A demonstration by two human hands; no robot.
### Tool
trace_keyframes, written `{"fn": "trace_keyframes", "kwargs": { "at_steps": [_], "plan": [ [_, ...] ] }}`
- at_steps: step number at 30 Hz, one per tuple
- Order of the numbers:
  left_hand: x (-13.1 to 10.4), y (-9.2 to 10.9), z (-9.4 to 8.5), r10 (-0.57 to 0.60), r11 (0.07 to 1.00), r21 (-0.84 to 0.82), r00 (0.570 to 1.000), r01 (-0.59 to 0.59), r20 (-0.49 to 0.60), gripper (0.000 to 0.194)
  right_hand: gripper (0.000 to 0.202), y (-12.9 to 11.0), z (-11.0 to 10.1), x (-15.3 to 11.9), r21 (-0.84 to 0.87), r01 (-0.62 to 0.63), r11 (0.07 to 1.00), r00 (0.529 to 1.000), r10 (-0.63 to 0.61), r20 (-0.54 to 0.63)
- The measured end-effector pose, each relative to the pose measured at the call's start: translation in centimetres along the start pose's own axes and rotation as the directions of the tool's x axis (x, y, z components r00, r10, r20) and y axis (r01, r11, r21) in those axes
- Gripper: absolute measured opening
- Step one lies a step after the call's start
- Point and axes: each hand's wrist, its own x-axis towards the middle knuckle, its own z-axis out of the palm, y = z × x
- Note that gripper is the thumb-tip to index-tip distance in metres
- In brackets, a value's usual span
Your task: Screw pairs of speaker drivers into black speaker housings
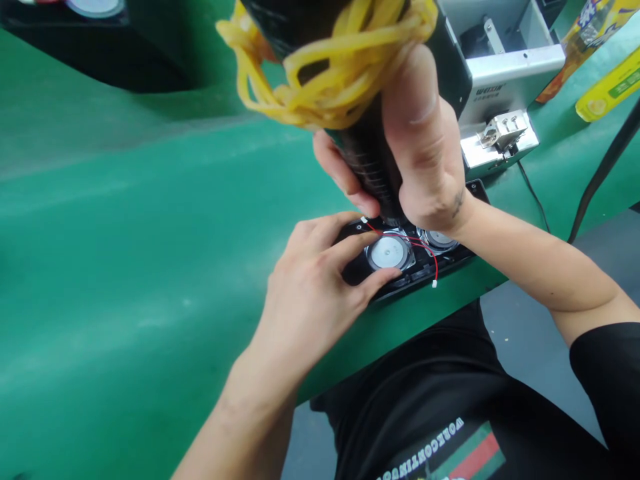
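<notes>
My right hand (425, 147) is wrapped round a black, cylindrical power screwdriver (373, 157), held upright above the work. A thick bundle of yellow rubber bands (335, 67) is wound about its upper part. Its tip is hidden behind my fingers. Beneath it lies a long black speaker housing (407, 288) with two round speaker drivers; the left driver (387, 253) is silvery. My left hand (320, 273) grips the housing's left end, thumb and forefinger on either side of that driver. A thin red wire (437, 263) with white connectors runs across the housing.
A silver and black machine (510, 73) stands at the back right, with a black cable (535, 190) beside it. Farther right are a drink bottle (580, 47) and a yellow package (610, 83). Another black housing (125, 47) sits upper left on the green table (125, 233).
</notes>
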Motion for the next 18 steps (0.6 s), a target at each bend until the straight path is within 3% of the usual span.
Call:
{"fn": "trace_keyframes", "kwargs": {
  "at_steps": [3, 9, 14, 18],
  "plan": [
    [0.1, 0.0, 0.0, -0.031, 0.999, 0.023, 1.0, 0.03, 0.005, 0.034, 0.043, 0.2, 0.0, -0.4, 0.112, 0.155, 0.982, 0.988, -0.152, -0.035],
    [0.4, 0.0, -0.1, -0.03, 0.998, 0.061, 0.998, 0.027, 0.047, 0.035, 0.075, 0.9, -0.1, -0.4, 0.206, 0.112, 0.972, 0.993, -0.114, 0.0],
    [0.6, 0.2, -0.5, -0.051, 0.996, 0.081, 0.993, 0.042, 0.103, 0.039, 0.073, 2.9, 0.4, -0.3, 0.193, 0.161, 0.968, 0.987, -0.155, -0.049],
    [0.7, 0.4, -0.7, -0.091, 0.992, 0.097, 0.988, 0.079, 0.121, 0.038, 0.076, 3.2, 0.5, -0.3, 0.156, 0.155, 0.976, 0.988, -0.155, -0.011]
  ]
}}
